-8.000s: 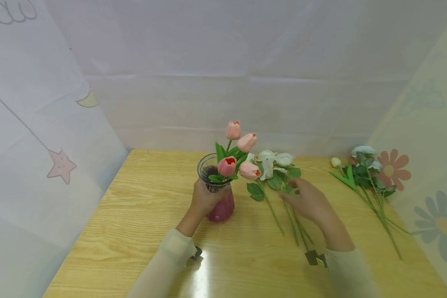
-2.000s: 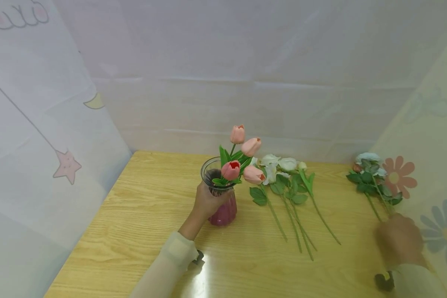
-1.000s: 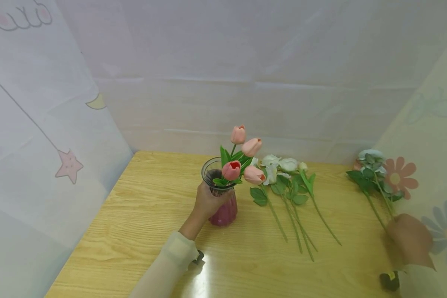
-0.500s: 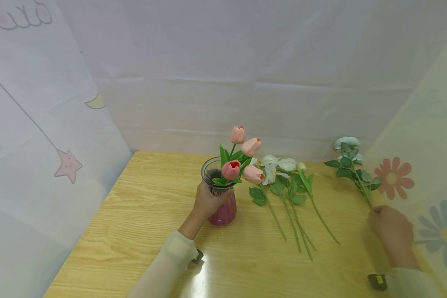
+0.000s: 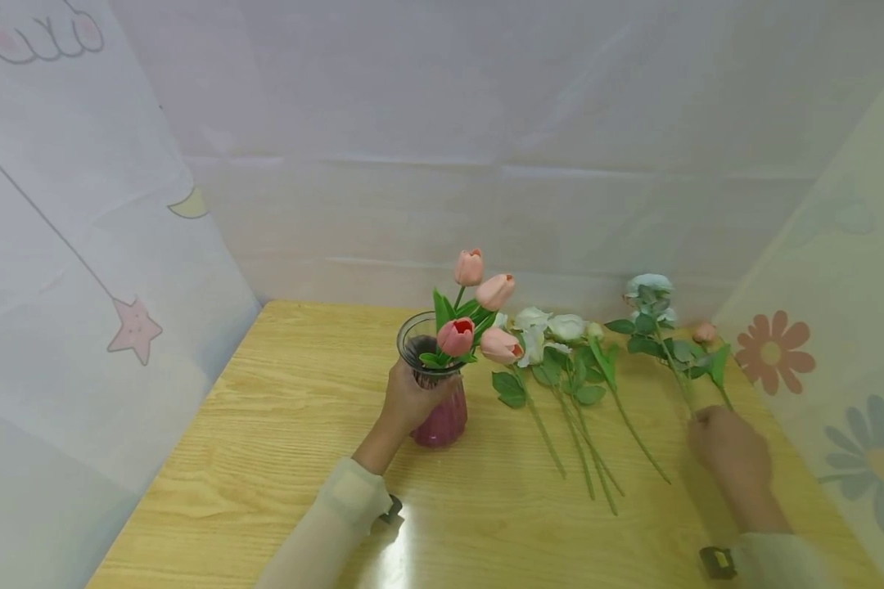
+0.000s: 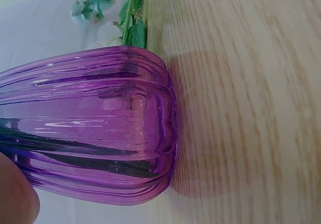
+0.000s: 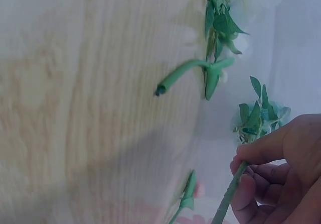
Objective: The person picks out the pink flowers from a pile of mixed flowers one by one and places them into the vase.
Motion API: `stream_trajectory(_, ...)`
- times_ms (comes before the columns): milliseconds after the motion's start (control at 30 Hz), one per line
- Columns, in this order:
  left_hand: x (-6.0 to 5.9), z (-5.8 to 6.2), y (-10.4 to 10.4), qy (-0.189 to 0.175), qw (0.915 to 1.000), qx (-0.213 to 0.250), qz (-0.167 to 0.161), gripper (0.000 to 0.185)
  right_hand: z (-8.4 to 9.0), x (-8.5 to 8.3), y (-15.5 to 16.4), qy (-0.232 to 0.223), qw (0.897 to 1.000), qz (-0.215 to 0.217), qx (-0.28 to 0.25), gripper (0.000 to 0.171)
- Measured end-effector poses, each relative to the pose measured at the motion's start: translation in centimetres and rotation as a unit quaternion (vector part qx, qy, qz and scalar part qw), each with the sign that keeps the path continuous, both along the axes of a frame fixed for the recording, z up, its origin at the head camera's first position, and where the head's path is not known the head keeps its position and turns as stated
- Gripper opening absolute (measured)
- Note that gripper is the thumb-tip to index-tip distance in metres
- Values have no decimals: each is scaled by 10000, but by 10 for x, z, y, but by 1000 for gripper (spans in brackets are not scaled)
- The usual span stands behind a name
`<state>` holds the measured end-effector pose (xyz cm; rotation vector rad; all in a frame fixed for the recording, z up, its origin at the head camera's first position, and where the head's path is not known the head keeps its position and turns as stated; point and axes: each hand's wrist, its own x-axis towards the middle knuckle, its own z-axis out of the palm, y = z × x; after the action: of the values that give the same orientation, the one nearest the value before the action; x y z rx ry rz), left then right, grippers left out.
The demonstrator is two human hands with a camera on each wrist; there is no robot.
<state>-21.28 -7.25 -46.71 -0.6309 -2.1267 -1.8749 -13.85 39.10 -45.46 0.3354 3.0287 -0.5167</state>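
My left hand (image 5: 415, 398) grips the neck of a purple ribbed glass vase (image 5: 442, 421), upright on the table. Pink tulips (image 5: 501, 346) lean out over the vase's rim to the right. Through the glass in the left wrist view, dark stems (image 6: 95, 163) reach towards the base. At the right, my right hand (image 5: 732, 450) pinches the stem of a pale blue artificial flower (image 5: 650, 286) between thumb and fingers, blooms pointing away. More than one bloom shows; I cannot tell if they share one stem. A pink tulip (image 5: 705, 333) lies beyond that hand.
Several white artificial roses (image 5: 567, 327) lie right of the vase, stems towards me. Beside them is a white tulip (image 5: 595, 331) with a long bent stem. Printed cloth walls (image 5: 486, 221) enclose the wooden table (image 5: 280, 409) at back and sides.
The white tulip has come from the right-hand pile to beside the white roses. My right hand has since lifted the pale blue flower and carried it left, uncovering the pink tulip.
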Motion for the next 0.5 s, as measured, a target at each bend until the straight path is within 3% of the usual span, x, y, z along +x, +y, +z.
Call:
stream_trajectory(267,-1,-2,-1,16,10000,32,-12,62,-6,-1,-17,-242,9992,324,-66,44)
stream_trajectory(500,-2,-4,-2,228,9997,22,-61,60,-15,-1,-26,-520,9982,294,-57,43)
